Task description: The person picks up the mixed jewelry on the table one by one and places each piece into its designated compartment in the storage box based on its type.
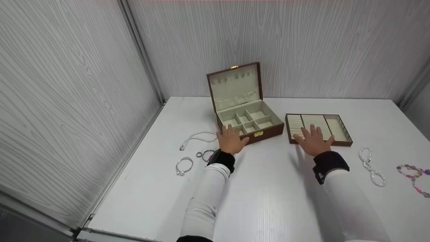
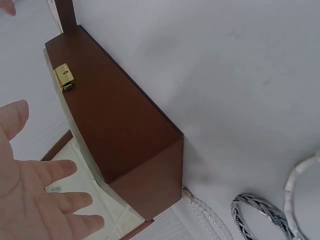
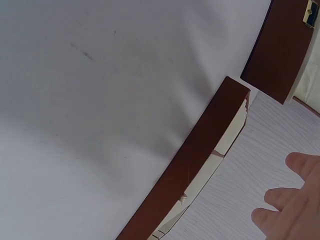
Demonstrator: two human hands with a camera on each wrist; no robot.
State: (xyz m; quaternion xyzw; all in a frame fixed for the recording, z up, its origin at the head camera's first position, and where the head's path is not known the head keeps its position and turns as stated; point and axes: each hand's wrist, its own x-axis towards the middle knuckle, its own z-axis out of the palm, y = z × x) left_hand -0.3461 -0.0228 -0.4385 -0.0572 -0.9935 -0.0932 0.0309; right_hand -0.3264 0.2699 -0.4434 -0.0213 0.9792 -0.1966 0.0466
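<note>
A brown jewelry box (image 1: 268, 131) with its lid (image 1: 235, 82) raised stands toward the back of the table, its cream compartments showing. My left hand (image 1: 231, 140), fingers spread, is over its front left corner; in the left wrist view the hand (image 2: 35, 195) appears apart from the box wall (image 2: 110, 110). To the right lies a shallow jewelry tray (image 1: 315, 121) with a ring-roll section. Above its front edge my right hand (image 1: 314, 141) is spread with nothing in it. In the right wrist view, those fingers (image 3: 282, 197) look straight and clear of the tray (image 3: 185, 160).
Left of the box lie a pearl necklace (image 1: 198, 137), a silver bracelet (image 1: 184, 165), a small ring (image 1: 199, 154) and a dark bangle (image 1: 205, 155) partly behind the left wrist. A white beaded strand (image 1: 368, 164) and colorful beads (image 1: 413, 173) lie at right. Grey panels (image 1: 285, 50) enclose the table.
</note>
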